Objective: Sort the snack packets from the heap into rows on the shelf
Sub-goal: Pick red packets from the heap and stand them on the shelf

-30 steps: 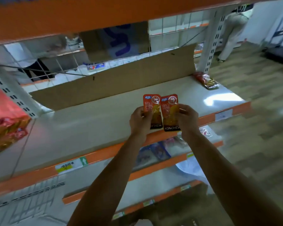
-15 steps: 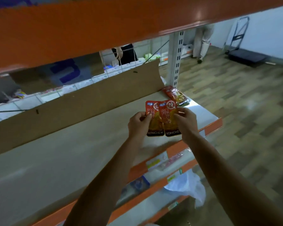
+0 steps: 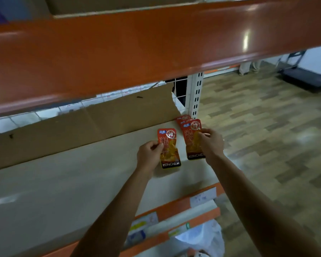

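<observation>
Evidently to extend a row, the left hand (image 3: 149, 154) pinches the left packet (image 3: 170, 152) by its edge over the shelf (image 3: 72, 182) near its right end; the right hand (image 3: 211, 144) pinches the right packet (image 3: 190, 139), just in front of the corner packet (image 3: 182, 118) at the back-right corner.

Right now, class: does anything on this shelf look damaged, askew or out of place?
The cardboard strip along the shelf's back has a ragged, torn right end beside the white upright. Nothing else stands out; the left packet in the left hand and the right packet in the right hand look intact.
</observation>
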A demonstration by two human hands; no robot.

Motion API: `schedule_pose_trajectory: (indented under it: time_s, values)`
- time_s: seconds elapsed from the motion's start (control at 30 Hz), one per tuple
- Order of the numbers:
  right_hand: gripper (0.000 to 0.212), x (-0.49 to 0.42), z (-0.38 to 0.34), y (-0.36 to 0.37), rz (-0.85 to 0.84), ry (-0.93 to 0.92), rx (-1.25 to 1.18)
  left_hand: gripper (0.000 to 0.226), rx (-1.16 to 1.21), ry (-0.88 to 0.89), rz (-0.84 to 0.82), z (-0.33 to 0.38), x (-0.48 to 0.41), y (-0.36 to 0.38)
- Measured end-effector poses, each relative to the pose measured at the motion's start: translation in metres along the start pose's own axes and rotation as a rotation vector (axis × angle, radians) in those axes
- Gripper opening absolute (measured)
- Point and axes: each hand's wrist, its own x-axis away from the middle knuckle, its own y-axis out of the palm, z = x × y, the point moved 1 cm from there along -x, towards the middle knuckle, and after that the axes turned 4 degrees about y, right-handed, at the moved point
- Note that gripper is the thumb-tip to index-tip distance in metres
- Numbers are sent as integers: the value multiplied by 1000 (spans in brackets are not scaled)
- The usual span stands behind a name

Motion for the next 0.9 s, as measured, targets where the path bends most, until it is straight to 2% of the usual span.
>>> schedule_pose_trajectory:
  time_s: [0.1, 0.2, 0.33, 0.4, 0.47, 0.53, 0.7, 0.9]
  values:
    - [25, -29, -3, -7, -43, -27, 76, 8, 10, -8, 45, 1, -2, 15]
    - [22, -50, -2, -12, -137, -47, 165, 3, 51, -46, 109, 3, 0, 28]
    - [21, -67, 1, -14, -234, -40, 208, 17, 21, -60, 147, 6, 5, 42]
    - [20, -74, 3, -15, -242, -53, 232, 14, 5, -57, 156, 9, 8, 48]
    - [20, -79, 3, -15, -247, -54, 234, 2, -18, -54, 167, 12, 9, 53]
    - [20, -83, 3, -16, -251, -53, 235, 8, -35, -50, 168, 13, 10, 60]
    - [17, -92, 6, -19, -277, -63, 275, 4, -51, -66, 150, 20, 10, 78]
    - [10, -97, 5, -21, -266, -56, 348, 14, -59, -80, 93, 28, 7, 95]
